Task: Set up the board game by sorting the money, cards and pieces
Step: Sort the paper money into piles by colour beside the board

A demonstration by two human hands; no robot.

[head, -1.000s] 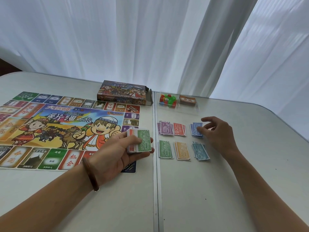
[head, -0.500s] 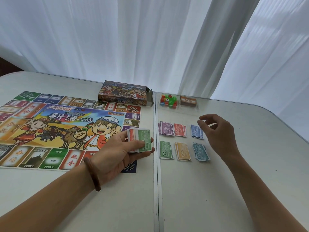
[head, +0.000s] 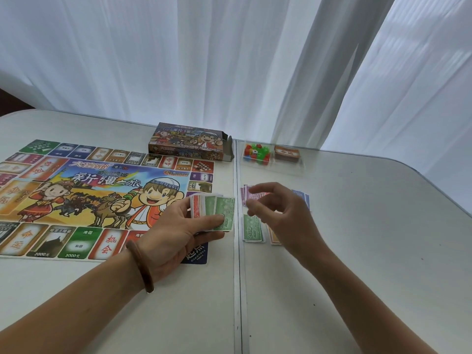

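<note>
Centre frame, at worktop (head: 357, 251) seam | left hand (head: 168, 231) grips fanned money notes (head: 224, 210) | right hand (head: 283, 215) empty, loosely curled, hovers over sorted piles (head: 251, 229) | risk: low sweep scatters piles; loose fan slips, mixing denominations.

The table (head: 357, 277) is divided by a seam (head: 238, 290) running front to back. Left of the seam the game board (head: 76, 190) lies flat on the table; the box (head: 189, 145) sits just behind the board's far right corner, close to the seam. Right of the seam, at the back, a tray (head: 270, 168) holds the playing pieces (head: 256, 153) on its left side and a card deck (head: 286, 154) on its right. Nearer, the money piles (head: 252, 228) lie in what appears to be two rows; the right hand (head: 283, 213) hangs above them and hides several. The left hand (head: 173, 233) holds a stack of bills (head: 217, 210) over the board's near right corner, just left of the seam.
</note>
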